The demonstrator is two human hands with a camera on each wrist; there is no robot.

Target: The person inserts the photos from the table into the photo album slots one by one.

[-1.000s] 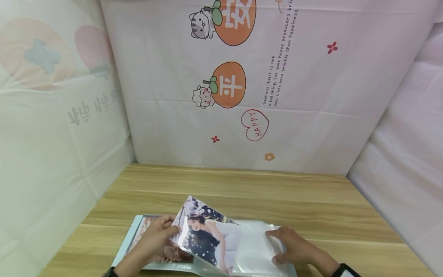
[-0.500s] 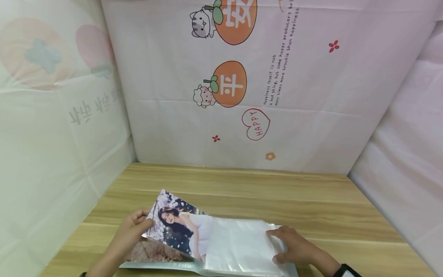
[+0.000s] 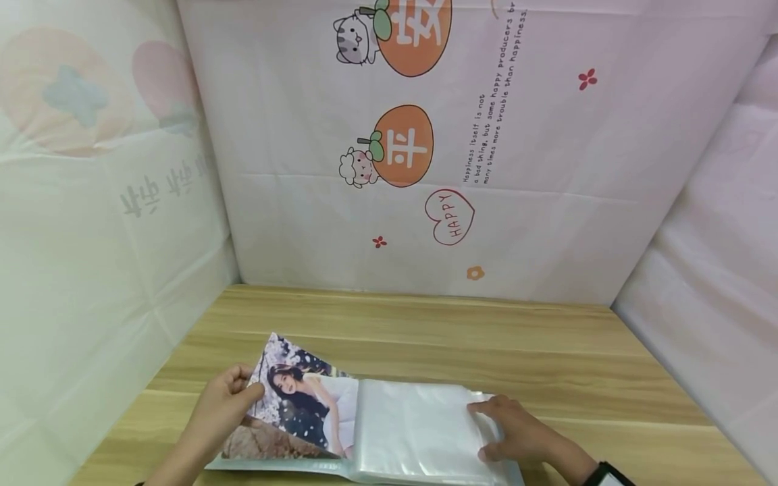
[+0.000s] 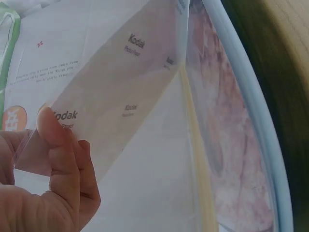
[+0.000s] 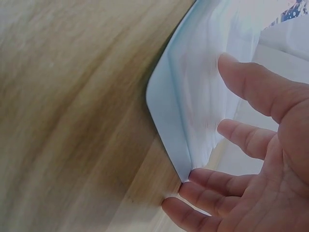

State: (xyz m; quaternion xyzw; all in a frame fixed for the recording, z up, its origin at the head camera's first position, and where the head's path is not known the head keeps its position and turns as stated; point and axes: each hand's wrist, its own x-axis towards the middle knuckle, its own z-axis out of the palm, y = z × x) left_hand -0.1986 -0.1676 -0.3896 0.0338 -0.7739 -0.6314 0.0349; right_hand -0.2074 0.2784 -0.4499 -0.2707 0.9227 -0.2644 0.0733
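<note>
In the head view a photo print (image 3: 310,398) of a person in a white dress lies tilted over the left side of an open photo album (image 3: 286,464). My left hand (image 3: 221,405) pinches its left edge between thumb and fingers. The left wrist view shows the back of the print (image 4: 96,96), marked "Kodak". Its right end meets the clear sleeves (image 3: 419,428) near the album's spine; whether it sits inside one I cannot tell. My right hand (image 3: 516,432) rests on the sleeves' right edge, thumb and fingers spread, touching the page edges (image 5: 203,96).
Below the print, a pinkish-brown picture (image 3: 261,442) fills the album's left page. The album lies near the front of a wooden table (image 3: 425,331). White printed cloth (image 3: 292,223) hangs behind the table and along both sides.
My left hand has moved left with the photo print, and more of the clear sleeves shows flat beside it. My right hand has stayed in place.
</note>
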